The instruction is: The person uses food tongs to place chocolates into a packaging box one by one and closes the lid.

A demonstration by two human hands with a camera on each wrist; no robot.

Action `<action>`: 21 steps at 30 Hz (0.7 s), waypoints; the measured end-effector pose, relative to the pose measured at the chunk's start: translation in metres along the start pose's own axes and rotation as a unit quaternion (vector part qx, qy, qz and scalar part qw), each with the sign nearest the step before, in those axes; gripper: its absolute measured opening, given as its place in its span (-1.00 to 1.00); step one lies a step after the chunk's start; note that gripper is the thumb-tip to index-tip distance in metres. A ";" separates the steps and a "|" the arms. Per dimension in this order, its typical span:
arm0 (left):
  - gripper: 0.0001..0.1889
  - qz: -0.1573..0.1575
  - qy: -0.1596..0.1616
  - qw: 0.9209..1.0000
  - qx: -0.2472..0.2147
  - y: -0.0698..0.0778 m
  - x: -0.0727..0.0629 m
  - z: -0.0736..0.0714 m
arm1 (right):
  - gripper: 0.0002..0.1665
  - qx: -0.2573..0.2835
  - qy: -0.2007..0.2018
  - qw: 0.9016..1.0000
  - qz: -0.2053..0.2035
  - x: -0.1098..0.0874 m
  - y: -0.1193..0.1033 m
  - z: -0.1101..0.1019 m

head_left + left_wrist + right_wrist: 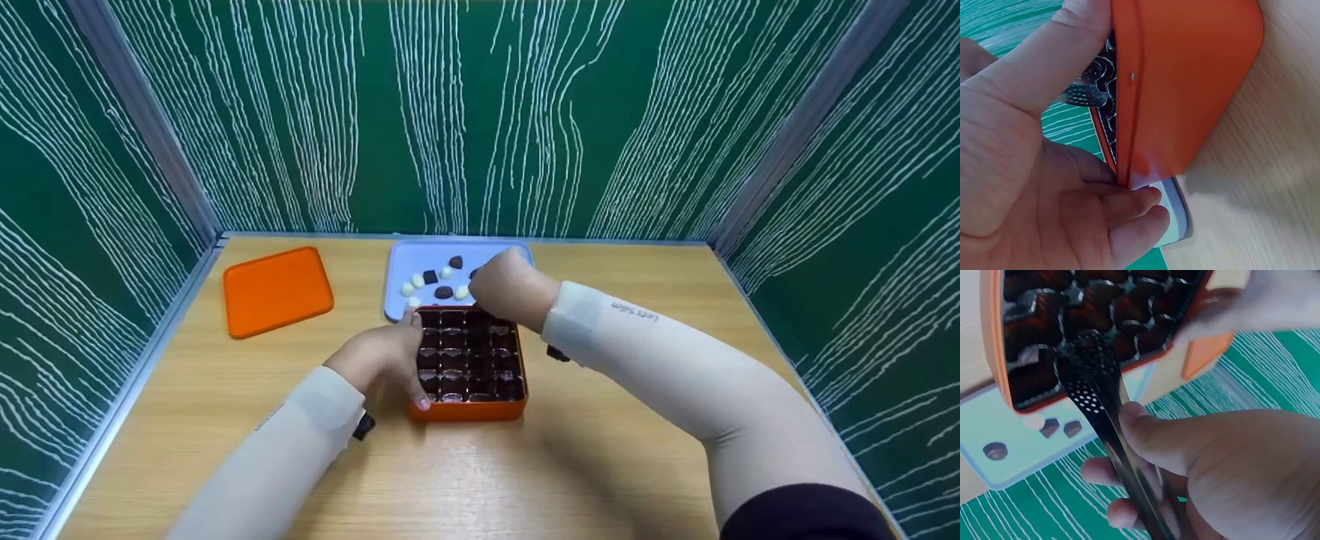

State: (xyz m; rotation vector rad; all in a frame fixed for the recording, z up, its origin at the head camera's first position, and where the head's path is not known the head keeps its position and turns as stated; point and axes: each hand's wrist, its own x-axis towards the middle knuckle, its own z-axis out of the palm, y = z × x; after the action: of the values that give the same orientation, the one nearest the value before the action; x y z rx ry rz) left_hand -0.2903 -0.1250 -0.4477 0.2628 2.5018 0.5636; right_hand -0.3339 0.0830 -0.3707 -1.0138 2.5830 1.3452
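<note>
Right hand is grasping the tongs, thumb pressing one arm, fingers lying behind. Tips are reaching over the far cells of the insert, ahead of the thumb; cannot tell whether they are pinching anything. Left hand is gripping the box by its left wall, thumb at the near end, fingers bracing the far end. The box is sitting on the table, right of that hold and nearer the body than the right grip.

Handling (judgement): tong work at the cells is calling for a steep approach, light finger pressure and a low release. The left hold is needing firmness without bowing the wall.

Materials: tongs are looking dark and slick, tips perforated. Insert is showing thin, glossy brown, wavy cell edges; box, smooth orange, rounded corners. Partly behind the right grip, a pale-blue tray is bearing pieces: white ones rounded, dark ones domed or squarish. An orange lid is lying flat, beyond and left of the left grip.
</note>
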 end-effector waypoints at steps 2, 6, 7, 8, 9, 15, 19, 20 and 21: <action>0.74 -0.002 0.000 1.000 -0.010 0.000 -0.001 0.000 | -0.37 0.051 -0.004 0.999 -0.003 -0.003 0.011 -0.001; 0.75 -0.007 -0.004 1.000 -0.018 0.000 -0.002 0.000 | -0.46 0.173 0.009 0.985 -0.004 -0.007 0.034 0.005; 0.75 -0.008 -0.004 1.000 -0.018 0.000 -0.002 0.000 | -0.51 0.200 0.017 0.980 0.002 -0.006 0.040 0.009; 0.75 -0.012 -0.008 1.000 -0.024 -0.001 -0.002 0.001 | -0.57 0.223 0.024 0.974 0.011 -0.006 0.046 0.013; 0.75 -0.018 -0.011 0.999 -0.031 -0.001 -0.002 0.001 | -0.62 0.241 0.028 0.970 0.023 -0.004 0.051 0.018; 0.72 -0.012 -0.004 1.000 -0.015 -0.002 0.000 0.000 | -0.67 0.279 0.025 0.956 0.090 0.013 0.071 0.060; 0.68 0.004 0.009 1.000 0.009 -0.003 0.001 0.001 | -0.73 0.290 0.014 0.951 0.111 0.026 0.073 0.089; 0.68 0.004 0.009 1.000 0.008 -0.003 0.001 0.001 | -0.74 0.302 0.013 0.946 0.115 0.029 0.072 0.096; 0.68 0.005 0.009 1.000 0.009 -0.003 0.001 0.002 | -0.74 0.315 0.011 0.941 0.121 0.032 0.072 0.100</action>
State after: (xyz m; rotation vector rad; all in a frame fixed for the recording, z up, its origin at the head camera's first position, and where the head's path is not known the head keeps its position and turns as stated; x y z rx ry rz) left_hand -0.2902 -0.1271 -0.4506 0.2771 2.5253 0.5498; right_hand -0.4239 0.1704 -0.3923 -0.6138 2.9066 0.4402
